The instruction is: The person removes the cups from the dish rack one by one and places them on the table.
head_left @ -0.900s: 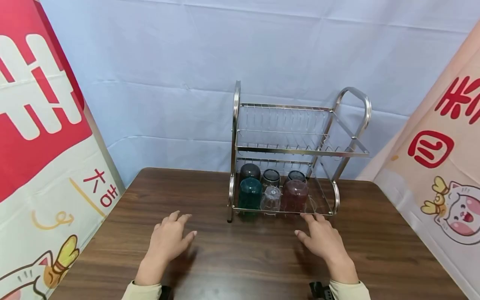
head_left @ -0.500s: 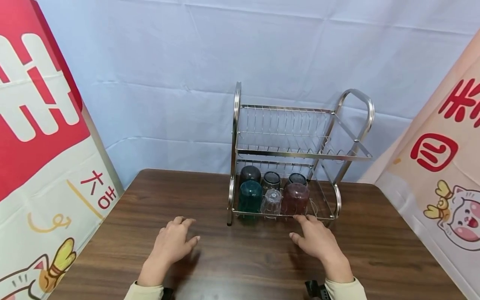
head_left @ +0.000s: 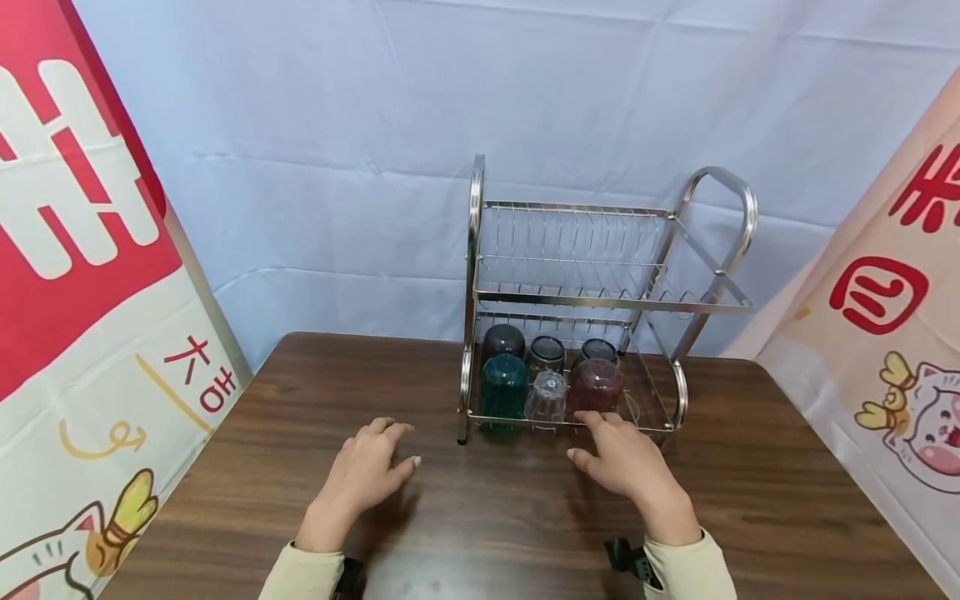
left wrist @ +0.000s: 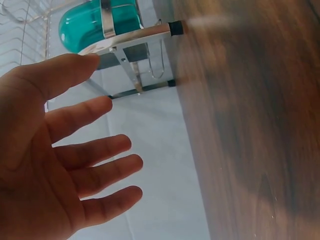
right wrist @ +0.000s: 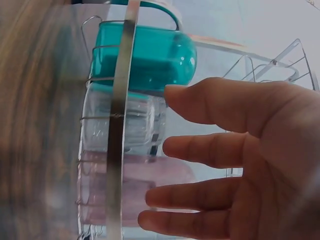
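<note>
A two-tier metal dish rack [head_left: 615, 300] stands on the table, with several upside-down glasses on its lower tier. In the front row are a teal glass [head_left: 504, 386], a small clear glass [head_left: 547, 397] and a pink glass [head_left: 596, 387]. Behind them sit a dark glass [head_left: 503, 341] and others partly hidden. My right hand [head_left: 628, 462] reaches toward the rack's front rail near the pink glass; its fingers [right wrist: 205, 150] are spread and hold nothing. Left of the rack, my left hand [head_left: 363, 471] hovers over the table, fingers [left wrist: 100, 150] apart, gripping nothing.
The brown wooden table [head_left: 480, 525] extends around the rack. A pale cloth [head_left: 360, 167] hangs behind it, with printed banners [head_left: 97, 333] at both sides. The rack's upper tier [head_left: 577, 242] overhangs the glasses.
My left hand has moved right, toward the rack. My right hand has shifted left and slightly forward, to in front of the pink glass. The glasses keep their places.
</note>
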### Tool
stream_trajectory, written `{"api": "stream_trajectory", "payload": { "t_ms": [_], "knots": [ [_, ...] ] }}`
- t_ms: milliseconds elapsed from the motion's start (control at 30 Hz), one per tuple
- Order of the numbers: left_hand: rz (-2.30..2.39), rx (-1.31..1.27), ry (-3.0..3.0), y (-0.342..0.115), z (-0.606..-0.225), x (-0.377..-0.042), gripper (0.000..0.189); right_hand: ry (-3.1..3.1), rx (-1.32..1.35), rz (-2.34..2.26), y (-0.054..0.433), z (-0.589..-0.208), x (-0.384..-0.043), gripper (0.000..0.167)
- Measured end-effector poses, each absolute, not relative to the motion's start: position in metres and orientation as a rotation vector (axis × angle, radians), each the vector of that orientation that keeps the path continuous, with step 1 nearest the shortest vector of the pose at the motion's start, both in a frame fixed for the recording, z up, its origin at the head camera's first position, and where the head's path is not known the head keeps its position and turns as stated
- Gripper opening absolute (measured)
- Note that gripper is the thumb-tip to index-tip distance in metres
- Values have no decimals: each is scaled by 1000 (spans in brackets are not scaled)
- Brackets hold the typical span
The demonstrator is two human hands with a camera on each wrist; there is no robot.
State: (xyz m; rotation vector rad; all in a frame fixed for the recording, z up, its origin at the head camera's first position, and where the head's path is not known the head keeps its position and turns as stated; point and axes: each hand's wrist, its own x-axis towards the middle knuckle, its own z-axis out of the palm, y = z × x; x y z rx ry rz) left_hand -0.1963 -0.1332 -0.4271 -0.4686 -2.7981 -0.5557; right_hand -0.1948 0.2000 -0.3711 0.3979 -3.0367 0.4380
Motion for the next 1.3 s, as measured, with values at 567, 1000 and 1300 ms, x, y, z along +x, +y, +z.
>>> {"api": "stream_trajectory", "payload": {
  "t_ms": [567, 1000, 1300],
  "knots": [
    [-572, -554, -2803, -119, -420, -207, 42, -2993, 539, 470, 180, -361, -204, 51],
    [-582, -578, -2816, -109, -417, -215, 42, -2907, 588, 439, 171, -352, -218, 52],
    [-588, -590, -2790, -101, -421, -223, 41, -2833, 647, 424, 162, -354, -230, 54]
  ]
}}
